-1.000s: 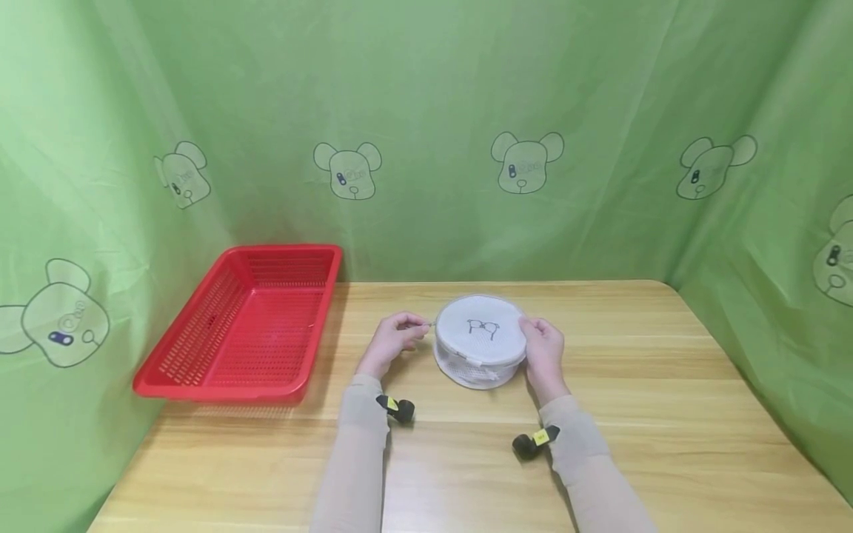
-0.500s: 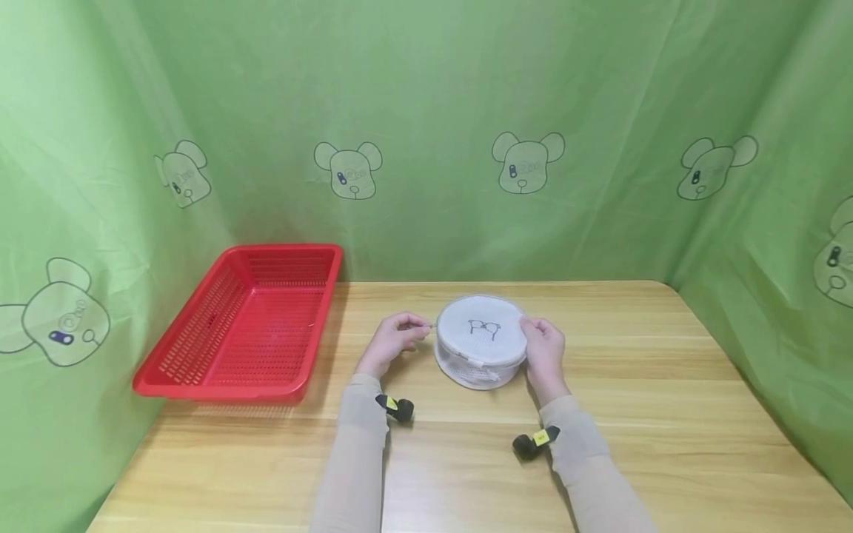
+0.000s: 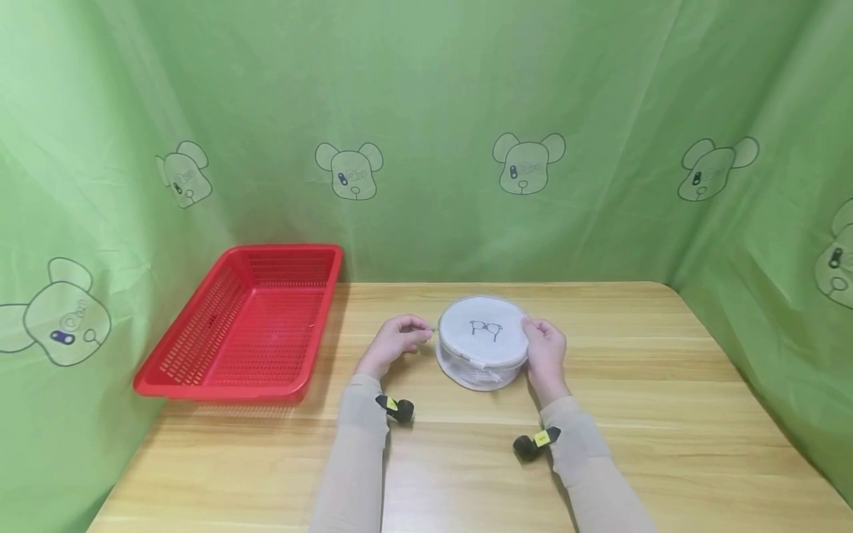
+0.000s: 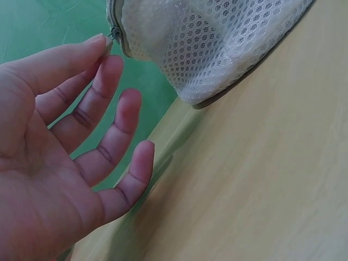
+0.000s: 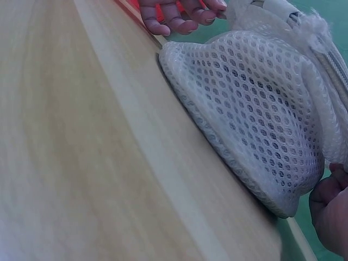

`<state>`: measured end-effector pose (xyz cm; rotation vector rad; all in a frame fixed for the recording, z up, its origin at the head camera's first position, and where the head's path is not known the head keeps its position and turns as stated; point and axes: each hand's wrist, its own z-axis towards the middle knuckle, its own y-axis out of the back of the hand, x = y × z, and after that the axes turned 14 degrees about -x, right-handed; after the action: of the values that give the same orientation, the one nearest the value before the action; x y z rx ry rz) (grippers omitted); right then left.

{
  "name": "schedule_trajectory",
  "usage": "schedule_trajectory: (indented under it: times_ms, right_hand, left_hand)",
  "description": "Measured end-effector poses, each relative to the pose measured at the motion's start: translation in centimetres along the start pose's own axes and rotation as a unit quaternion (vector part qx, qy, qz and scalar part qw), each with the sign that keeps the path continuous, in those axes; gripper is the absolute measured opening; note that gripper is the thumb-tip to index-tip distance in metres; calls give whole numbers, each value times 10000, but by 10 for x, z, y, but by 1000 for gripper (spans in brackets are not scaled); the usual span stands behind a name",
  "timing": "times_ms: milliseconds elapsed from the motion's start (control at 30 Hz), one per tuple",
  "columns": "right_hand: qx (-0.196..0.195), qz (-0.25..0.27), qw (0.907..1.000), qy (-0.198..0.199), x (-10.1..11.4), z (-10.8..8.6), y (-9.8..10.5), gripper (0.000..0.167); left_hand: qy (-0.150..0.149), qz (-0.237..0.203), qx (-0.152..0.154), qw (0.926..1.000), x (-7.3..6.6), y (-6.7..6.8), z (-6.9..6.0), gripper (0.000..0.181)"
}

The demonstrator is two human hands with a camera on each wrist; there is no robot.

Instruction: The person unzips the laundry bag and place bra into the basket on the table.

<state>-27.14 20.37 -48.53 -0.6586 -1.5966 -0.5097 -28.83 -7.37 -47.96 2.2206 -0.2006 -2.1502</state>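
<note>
A round white mesh laundry bag point(image 3: 481, 348), with a glasses-like line drawing on its top, stands on the table in the head view. At its left edge my left hand point(image 3: 393, 345) pinches a small zipper pull point(image 4: 108, 48) between thumb and index finger, while the other fingers spread loosely apart in the left wrist view. On the opposite side, my right hand point(image 3: 546, 354) grips the bag's upper rim. The right wrist view shows the mesh side wall point(image 5: 244, 103) and only part of the right hand point(image 5: 330, 209). What lies inside the bag cannot be told.
A red perforated plastic basket point(image 3: 266, 333) stands on the left of the wooden table point(image 3: 666, 414). Green curtains point(image 3: 426, 74) with bear-head prints hang around the back and both sides.
Almost nothing differs. The bag and both hands have shifted very slightly right in the head view, and the left hand keeps its pinch on the zipper pull.
</note>
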Motion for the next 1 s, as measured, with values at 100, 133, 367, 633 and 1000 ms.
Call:
schedule_trajectory:
  times_ms: [100, 133, 367, 633, 1000]
  right_hand:
    - [3, 33, 10000, -6, 1, -1, 1, 13]
    - [-3, 37, 10000, -9, 1, -1, 1, 14]
    - [-51, -41, 10000, 10, 0, -2, 2, 14]
    - [-63, 2, 10000, 22, 0, -3, 1, 14]
    - [-109, -21, 9999, 25, 3, -3, 1, 13]
  left_hand:
    - [9, -24, 33, 10000, -1, 0, -1, 24]
    - [7, -35, 44, 10000, -1, 0, -1, 24]
    - [-84, 30, 134, 9999, -1, 0, -2, 24]
    - [-87, 35, 226, 9997, 0, 0, -2, 29]
    - [-80, 39, 420, 9991, -1, 2, -2, 30]
